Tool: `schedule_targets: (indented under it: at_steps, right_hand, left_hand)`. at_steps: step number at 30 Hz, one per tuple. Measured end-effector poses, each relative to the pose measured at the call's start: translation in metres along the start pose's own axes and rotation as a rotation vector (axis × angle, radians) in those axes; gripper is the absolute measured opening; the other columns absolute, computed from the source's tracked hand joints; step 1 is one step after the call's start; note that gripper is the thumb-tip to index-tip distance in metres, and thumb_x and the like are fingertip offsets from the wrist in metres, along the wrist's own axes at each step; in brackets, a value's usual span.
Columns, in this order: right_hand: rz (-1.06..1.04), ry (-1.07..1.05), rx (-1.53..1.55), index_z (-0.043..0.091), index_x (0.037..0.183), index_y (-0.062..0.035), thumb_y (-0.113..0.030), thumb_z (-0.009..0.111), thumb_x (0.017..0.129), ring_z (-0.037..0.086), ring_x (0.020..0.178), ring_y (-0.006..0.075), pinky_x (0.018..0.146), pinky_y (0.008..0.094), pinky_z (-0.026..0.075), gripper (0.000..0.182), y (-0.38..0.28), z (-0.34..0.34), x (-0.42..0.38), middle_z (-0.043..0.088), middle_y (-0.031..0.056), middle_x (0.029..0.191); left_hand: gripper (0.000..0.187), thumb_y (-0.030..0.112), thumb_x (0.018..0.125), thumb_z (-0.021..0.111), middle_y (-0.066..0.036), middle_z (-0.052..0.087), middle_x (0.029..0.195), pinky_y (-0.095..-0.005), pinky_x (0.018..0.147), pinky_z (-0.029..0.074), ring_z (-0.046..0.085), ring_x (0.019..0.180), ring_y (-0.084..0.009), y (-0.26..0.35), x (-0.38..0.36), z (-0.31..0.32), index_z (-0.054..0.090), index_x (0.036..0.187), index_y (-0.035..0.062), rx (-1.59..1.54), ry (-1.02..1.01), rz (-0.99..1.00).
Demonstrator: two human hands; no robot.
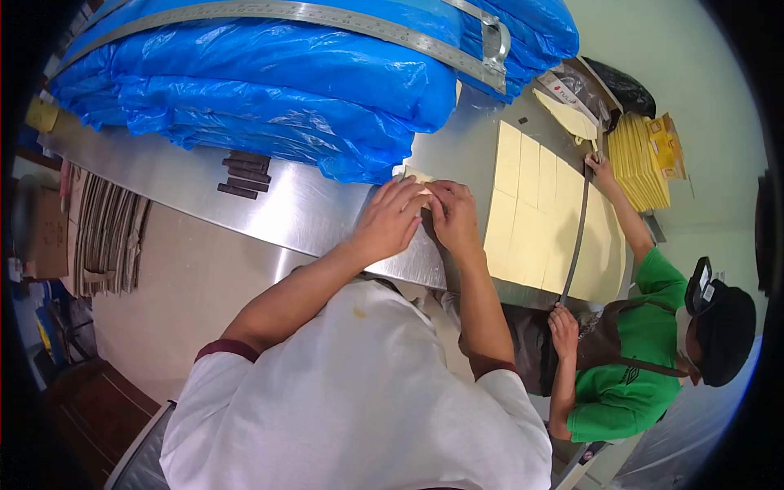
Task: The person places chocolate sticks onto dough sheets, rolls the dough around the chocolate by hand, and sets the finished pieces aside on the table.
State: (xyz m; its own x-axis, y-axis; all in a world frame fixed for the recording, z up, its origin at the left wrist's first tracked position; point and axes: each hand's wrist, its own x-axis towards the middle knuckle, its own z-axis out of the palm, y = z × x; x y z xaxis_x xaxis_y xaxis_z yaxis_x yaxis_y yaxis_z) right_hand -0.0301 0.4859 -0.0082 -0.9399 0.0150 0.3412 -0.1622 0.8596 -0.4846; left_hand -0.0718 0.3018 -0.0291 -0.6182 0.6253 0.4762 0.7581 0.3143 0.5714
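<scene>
On the steel table (298, 208), beside the blue plastic, my left hand (387, 216) and my right hand (454, 216) meet over a small pale-yellow piece of dough (418, 175). Curled fingers of both hands press on it and hide most of it. Several dark brown sticks (247, 174) lie together to the left of my hands. To the right, a pale-yellow sheet of dough (523, 214) is marked into rectangles.
A large blue plastic-covered bulk (269, 90) with a long metal ruler (327, 14) on top fills the table's far side. At right, a co-worker in a green shirt (645, 343) holds a long dark strip (581, 220) across the sheet. Yellow stacked pieces (635, 167) stand beyond.
</scene>
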Motion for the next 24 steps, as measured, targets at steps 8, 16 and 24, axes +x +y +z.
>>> schedule_targets:
  at_steps: [8, 16, 24]
  right_hand:
    - [-0.055, 0.082, -0.099, 0.064, 0.116, -0.0077, -0.011, 0.070, 0.086, 0.060, 0.103, 0.0341, 0.089, 0.0440, 0.043, 0.032, -0.023, -0.002, -0.001, 0.067, 0.0124, 0.111]
    - [0.020, -0.073, -0.044, 0.071, 0.109, -0.0026, -0.010, 0.063, 0.091, 0.064, 0.104, 0.0368, 0.091, 0.0451, 0.048, 0.021, 0.006, -0.007, 0.031, 0.071, 0.0163, 0.111]
    - [0.115, -0.213, 0.026, 0.071, 0.107, 0.0029, -0.010, 0.060, 0.095, 0.066, 0.100, 0.0382, 0.089, 0.0434, 0.051, 0.020, 0.030, -0.012, 0.049, 0.071, 0.0215, 0.106]
  left_hand:
    - [0.069, 0.020, 0.089, 0.061, -0.019, 0.045, 0.149, -0.0511, 0.115, 0.030, 0.040, 0.142, -0.0327, 0.010, 0.010, 0.001, 0.036, 0.150, -0.0018, 0.045, -0.115, -0.212]
    - [0.068, 0.014, 0.087, 0.059, -0.025, 0.041, 0.152, -0.0508, 0.122, 0.023, 0.036, 0.146, -0.0350, 0.016, -0.006, 0.015, 0.038, 0.147, -0.0074, 0.016, 0.019, -0.056]
    - [0.071, 0.016, 0.088, 0.053, -0.022, 0.028, 0.162, -0.0474, 0.126, 0.012, 0.022, 0.154, -0.0326, 0.022, 0.004, 0.032, 0.032, 0.152, -0.0084, 0.147, -0.019, -0.145]
